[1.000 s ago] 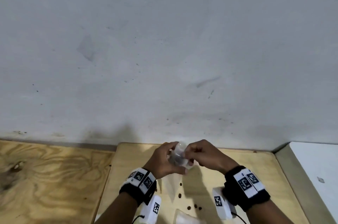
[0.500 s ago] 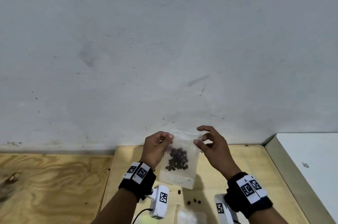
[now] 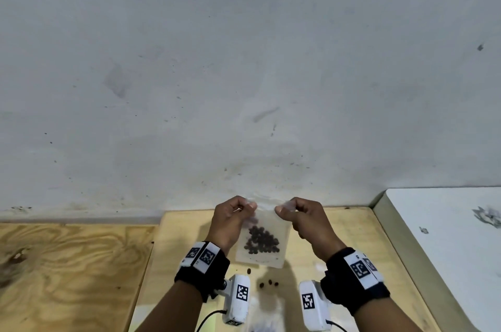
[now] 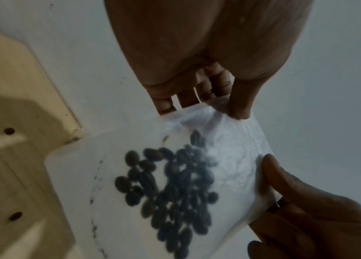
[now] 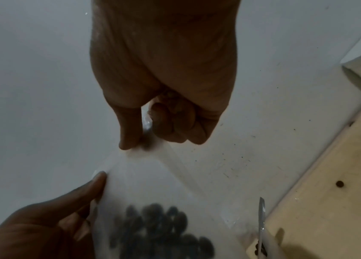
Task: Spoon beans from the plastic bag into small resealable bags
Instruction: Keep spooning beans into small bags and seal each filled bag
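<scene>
A small clear resealable bag [image 3: 267,226] hangs upright above the plywood table [image 3: 352,239], with a cluster of dark beans [image 3: 260,241] in its lower half. My left hand [image 3: 235,212] pinches the bag's top left corner and my right hand [image 3: 295,212] pinches its top right corner. In the left wrist view the small bag [image 4: 230,154] and its beans [image 4: 170,189] fill the middle. The right wrist view shows thumb and finger squeezing the bag's top edge [image 5: 146,140]. The big plastic bag [image 3: 264,315] is only partly in view at the bottom edge.
Several loose beans [image 3: 268,283] lie on the table under the bag. A grey wall [image 3: 244,74] rises right behind the table. A white surface [image 3: 447,237] adjoins at the right, darker plywood [image 3: 67,264] at the left. A spoon handle [image 5: 262,217] shows at the right wrist view's lower right.
The bag went from bunched between both hands to hanging flat and upright. My right hand, which had its fingers apart beside the bag, now pinches the top right corner.
</scene>
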